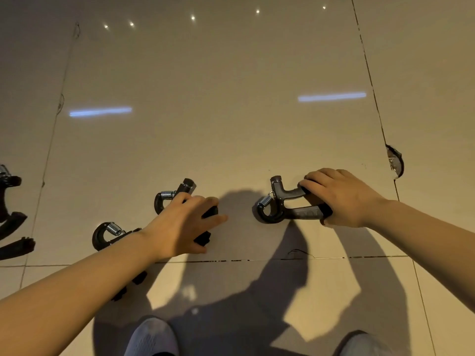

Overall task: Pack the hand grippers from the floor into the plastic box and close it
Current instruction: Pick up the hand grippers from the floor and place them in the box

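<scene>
The tiled floor (pixel 218 86) fills the frame, glossy beige with dark grout lines and light reflections; its whole upper half is open, and a chipped spot (pixel 395 160) breaks the grout line at right. Two grey shoes (pixel 151 337) sit at the bottom edge. The hand grippers are black and grey, each with a coiled steel spring at a curved head and two handles. The right gripper (pixel 285 201) lies flat right of centre, spring end toward frame left, handles running rightward; the right hand (pixel 339 196) has its fingers curled around those handles, grasping them. The middle gripper (pixel 177 194) lies left of centre, its handles angled toward lower right under the left hand (pixel 185 224), whose fingers are spread and loosely bent over it; I cannot tell if they clasp it. A third gripper (pixel 108 233) lies at lower left, partly under the left forearm. More grippers (pixel 10 214) are cut off by the left edge.
</scene>
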The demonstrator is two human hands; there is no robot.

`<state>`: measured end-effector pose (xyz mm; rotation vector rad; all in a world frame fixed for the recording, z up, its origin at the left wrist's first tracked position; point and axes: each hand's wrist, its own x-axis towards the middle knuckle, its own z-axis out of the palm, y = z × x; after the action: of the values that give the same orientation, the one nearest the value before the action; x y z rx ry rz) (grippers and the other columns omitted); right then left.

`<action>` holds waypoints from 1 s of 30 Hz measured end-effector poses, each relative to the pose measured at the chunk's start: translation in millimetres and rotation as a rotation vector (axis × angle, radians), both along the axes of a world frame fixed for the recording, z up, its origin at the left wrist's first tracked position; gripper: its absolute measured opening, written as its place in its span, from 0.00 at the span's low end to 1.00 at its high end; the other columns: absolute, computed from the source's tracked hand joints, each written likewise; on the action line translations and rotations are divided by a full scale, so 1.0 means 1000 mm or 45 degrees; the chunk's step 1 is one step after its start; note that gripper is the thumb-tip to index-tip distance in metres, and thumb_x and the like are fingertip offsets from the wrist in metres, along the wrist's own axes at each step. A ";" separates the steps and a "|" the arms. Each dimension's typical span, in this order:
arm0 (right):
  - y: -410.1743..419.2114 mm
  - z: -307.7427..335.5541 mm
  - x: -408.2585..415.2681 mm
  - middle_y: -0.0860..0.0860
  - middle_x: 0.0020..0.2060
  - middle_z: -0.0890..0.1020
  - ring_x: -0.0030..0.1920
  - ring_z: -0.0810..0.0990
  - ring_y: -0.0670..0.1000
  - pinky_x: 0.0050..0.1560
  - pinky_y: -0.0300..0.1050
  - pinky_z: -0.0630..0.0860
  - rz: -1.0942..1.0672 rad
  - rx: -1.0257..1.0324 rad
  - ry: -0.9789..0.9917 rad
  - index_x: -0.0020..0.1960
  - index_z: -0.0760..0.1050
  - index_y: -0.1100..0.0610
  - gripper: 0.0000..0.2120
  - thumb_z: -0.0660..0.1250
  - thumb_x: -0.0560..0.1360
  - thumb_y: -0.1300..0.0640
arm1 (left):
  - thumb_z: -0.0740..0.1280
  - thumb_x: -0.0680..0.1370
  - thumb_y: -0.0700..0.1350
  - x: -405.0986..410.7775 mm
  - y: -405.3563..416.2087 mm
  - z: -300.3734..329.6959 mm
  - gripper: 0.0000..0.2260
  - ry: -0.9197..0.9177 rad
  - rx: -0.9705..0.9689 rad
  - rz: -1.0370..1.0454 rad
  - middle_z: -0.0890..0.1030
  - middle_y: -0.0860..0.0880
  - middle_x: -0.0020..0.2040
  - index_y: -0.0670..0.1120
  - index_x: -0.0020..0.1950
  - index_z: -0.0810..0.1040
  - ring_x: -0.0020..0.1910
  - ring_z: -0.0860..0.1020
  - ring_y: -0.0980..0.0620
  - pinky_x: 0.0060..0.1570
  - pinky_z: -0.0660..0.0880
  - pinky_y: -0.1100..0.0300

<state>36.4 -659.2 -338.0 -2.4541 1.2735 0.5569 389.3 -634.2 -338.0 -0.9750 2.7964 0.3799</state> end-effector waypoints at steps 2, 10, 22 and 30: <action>0.002 0.002 -0.004 0.54 0.58 0.74 0.56 0.74 0.58 0.55 0.51 0.73 -0.029 0.042 -0.110 0.66 0.69 0.56 0.39 0.73 0.57 0.45 | 0.73 0.62 0.60 -0.005 -0.003 0.012 0.30 0.030 0.000 0.098 0.72 0.48 0.53 0.51 0.61 0.74 0.43 0.75 0.48 0.42 0.72 0.55; 0.025 0.033 0.014 0.49 0.56 0.71 0.55 0.68 0.50 0.49 0.40 0.64 -0.237 0.024 -0.520 0.66 0.68 0.50 0.37 0.74 0.62 0.38 | 0.70 0.64 0.64 -0.016 0.007 0.045 0.31 0.201 0.010 0.417 0.71 0.46 0.56 0.48 0.60 0.76 0.44 0.77 0.47 0.32 0.74 0.58; 0.048 0.072 0.048 0.52 0.59 0.75 0.59 0.72 0.54 0.55 0.43 0.69 -0.164 -0.215 -0.683 0.64 0.71 0.53 0.35 0.72 0.61 0.40 | 0.68 0.62 0.62 -0.030 0.073 0.073 0.28 0.526 0.060 0.736 0.72 0.49 0.55 0.50 0.57 0.78 0.44 0.77 0.53 0.42 0.76 0.63; 0.118 0.171 0.049 0.48 0.60 0.72 0.61 0.70 0.51 0.57 0.41 0.66 -0.230 -0.363 -0.896 0.67 0.67 0.50 0.35 0.68 0.63 0.39 | 0.68 0.60 0.67 -0.049 0.130 0.174 0.29 0.894 0.067 1.054 0.68 0.64 0.56 0.62 0.59 0.71 0.55 0.71 0.64 0.50 0.68 0.78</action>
<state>85.2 -540.9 -166.8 -2.3614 1.2874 -0.5331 340.3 -504.6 -163.7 -2.3409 2.6970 1.0556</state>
